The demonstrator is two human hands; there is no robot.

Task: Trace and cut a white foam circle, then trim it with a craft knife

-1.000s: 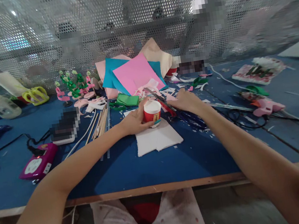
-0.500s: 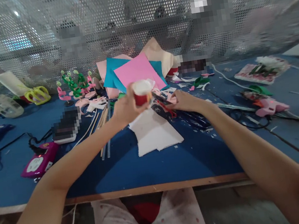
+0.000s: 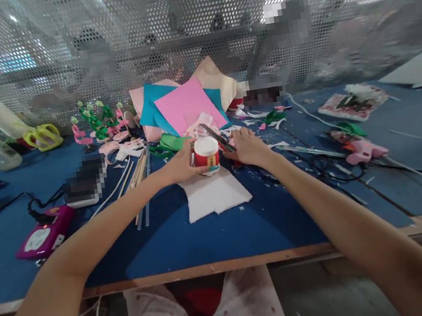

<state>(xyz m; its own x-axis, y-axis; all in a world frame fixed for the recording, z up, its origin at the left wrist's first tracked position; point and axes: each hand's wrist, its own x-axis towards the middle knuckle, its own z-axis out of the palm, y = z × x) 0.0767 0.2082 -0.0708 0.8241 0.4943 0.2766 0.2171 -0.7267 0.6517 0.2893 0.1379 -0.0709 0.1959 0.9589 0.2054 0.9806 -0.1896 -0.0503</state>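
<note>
My left hand [image 3: 185, 164] is wrapped round the left side of a small red cup [image 3: 208, 159] with a white top and a yellow label. The cup stands upright over the far edge of a stack of white sheets [image 3: 216, 194]. To its right, my right hand [image 3: 247, 146] has its fingers curled over a pair of scissors. The dark scissor blades [image 3: 213, 135] stick out toward the upper left; the handles are mostly hidden beneath hand and forearm. Paper and foam scraps [image 3: 200, 126] lie just beyond both hands.
Pink, blue and beige sheets [image 3: 183, 104] lean at the back before a perforated metal screen. Thin sticks [image 3: 138, 174], a phone [image 3: 86, 179] and a purple power socket [image 3: 45, 233] lie left. A pink glue gun [image 3: 364, 151] and cables are right.
My left hand lifted and tilted the cup, then brought it back down upright by the white sheets. My right hand shifted left onto the scissors.
</note>
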